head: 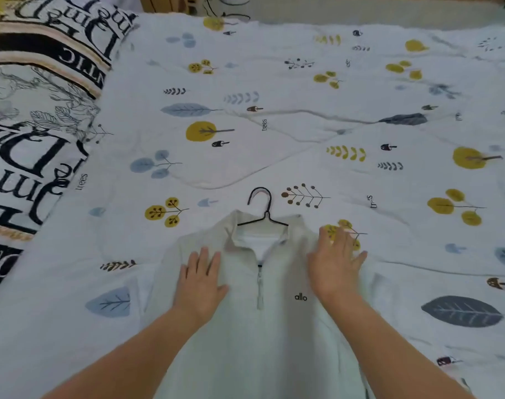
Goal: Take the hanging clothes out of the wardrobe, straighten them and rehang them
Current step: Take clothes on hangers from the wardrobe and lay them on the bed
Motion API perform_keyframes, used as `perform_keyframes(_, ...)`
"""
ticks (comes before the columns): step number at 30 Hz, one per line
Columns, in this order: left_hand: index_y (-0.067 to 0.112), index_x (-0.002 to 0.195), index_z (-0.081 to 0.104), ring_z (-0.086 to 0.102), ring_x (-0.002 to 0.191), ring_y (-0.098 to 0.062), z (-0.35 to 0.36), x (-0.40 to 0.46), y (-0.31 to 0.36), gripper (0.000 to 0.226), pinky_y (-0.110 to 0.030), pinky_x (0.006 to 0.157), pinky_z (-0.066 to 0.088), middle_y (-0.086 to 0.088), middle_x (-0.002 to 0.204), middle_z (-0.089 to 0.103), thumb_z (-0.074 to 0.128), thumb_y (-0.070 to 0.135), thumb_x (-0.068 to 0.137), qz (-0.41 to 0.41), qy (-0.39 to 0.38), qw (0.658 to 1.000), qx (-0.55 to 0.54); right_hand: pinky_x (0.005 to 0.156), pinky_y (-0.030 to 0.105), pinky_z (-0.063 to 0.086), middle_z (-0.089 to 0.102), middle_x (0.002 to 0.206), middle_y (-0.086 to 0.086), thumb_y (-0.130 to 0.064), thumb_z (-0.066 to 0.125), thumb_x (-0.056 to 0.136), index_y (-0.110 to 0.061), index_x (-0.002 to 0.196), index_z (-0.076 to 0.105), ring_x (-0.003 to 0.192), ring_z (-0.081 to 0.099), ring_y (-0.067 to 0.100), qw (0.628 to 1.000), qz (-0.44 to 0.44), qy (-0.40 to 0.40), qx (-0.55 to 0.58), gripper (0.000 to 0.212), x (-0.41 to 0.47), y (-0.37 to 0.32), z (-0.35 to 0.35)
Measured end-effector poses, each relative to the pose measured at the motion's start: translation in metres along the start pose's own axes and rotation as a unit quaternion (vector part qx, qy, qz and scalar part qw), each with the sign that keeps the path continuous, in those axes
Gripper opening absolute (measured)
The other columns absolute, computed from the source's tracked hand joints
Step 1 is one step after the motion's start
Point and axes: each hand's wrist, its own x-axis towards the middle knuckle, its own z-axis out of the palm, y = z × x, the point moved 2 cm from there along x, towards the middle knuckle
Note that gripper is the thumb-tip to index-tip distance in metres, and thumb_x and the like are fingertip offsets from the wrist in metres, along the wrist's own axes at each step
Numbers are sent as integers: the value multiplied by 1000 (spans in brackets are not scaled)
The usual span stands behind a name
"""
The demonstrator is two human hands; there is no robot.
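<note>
A pale cream half-zip sweatshirt (262,326) with a small "allo" logo lies flat, front up, on the bed. A black wire hanger (261,210) is inside its collar, with the hook pointing away from me. My left hand (200,279) rests flat on the left chest, just below the shoulder, fingers straight. My right hand (336,262) presses flat on the right shoulder, fingers spread, slightly blurred. Neither hand holds anything. The lower part of the garment runs out of the bottom of the frame.
The bed is covered by a white sheet (303,116) printed with leaves and yellow trees, with a few creases. A folded black-and-white lettered blanket (35,110) lies along the left side. Wooden furniture (165,2) stands beyond the far edge.
</note>
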Motion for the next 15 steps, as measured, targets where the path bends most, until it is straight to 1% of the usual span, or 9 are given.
perform_keyframes(2,7,129,54,51,117,-48,16,8,1,65,-58,89,45,-27,134,48,35,55,91,-7,-35,999,9,109,63,11,-2,156,15,-39,36,96,-20,148,9,144,-4,32,997,23,-64,-30,62,-14,1,28)
perform_keyframes(3,7,125,58,55,112,-47,23,10,2,71,-56,84,48,-26,129,53,20,57,93,-4,-59,998,5,109,64,10,-7,156,14,-47,33,96,-21,149,3,144,-8,33,994,29,-99,-32,67,-19,3,41)
perform_keyframes(4,7,125,58,56,111,-47,30,13,2,77,-55,83,48,-25,128,54,8,58,94,-3,-68,998,4,109,64,9,-12,156,12,-51,31,95,-22,150,-2,144,-12,33,991,30,-131,-26,70,-22,6,53)
perform_keyframes(7,11,132,48,52,116,-45,33,19,1,81,-54,88,45,-23,134,50,-2,60,92,-19,-59,998,3,111,63,4,-22,155,9,-55,28,95,-26,150,-9,143,-21,30,985,10,-172,8,72,-13,14,70)
perform_keyframes(8,11,138,40,46,123,-45,28,20,3,87,-54,94,42,-23,141,41,-7,64,88,-34,-69,997,-3,111,62,4,-24,155,9,-55,28,95,-27,149,-9,142,-23,29,984,3,-178,12,72,-9,15,70)
perform_keyframes(10,15,148,1,11,141,-42,20,21,3,95,-52,112,17,-15,154,-3,-16,75,75,-40,-93,995,-16,110,62,6,-25,154,8,-55,31,94,-28,149,-8,142,-24,28,980,-8,-196,10,72,-4,16,66)
perform_keyframes(11,18,145,-15,-7,143,-38,19,20,4,89,-48,115,4,-10,152,-20,-8,75,77,-34,-103,994,-13,110,62,7,-24,155,8,-54,33,95,-28,149,-6,142,-24,28,978,-10,-207,8,72,-3,16,61)
perform_keyframes(12,19,144,-20,-16,142,-36,18,20,4,82,-45,116,-1,-9,151,-27,6,70,86,-38,-103,994,-13,110,61,11,-21,155,8,-52,35,95,-29,149,-2,143,-21,28,976,-11,-216,6,70,-3,16,55)
perform_keyframes(15,20,149,-9,-14,143,-33,-1,18,2,72,-42,119,4,-10,155,-19,34,45,96,-22,-128,991,-16,108,49,27,13,151,11,-41,37,96,-21,141,25,141,9,29,979,-32,-201,-8,51,-9,13,32)
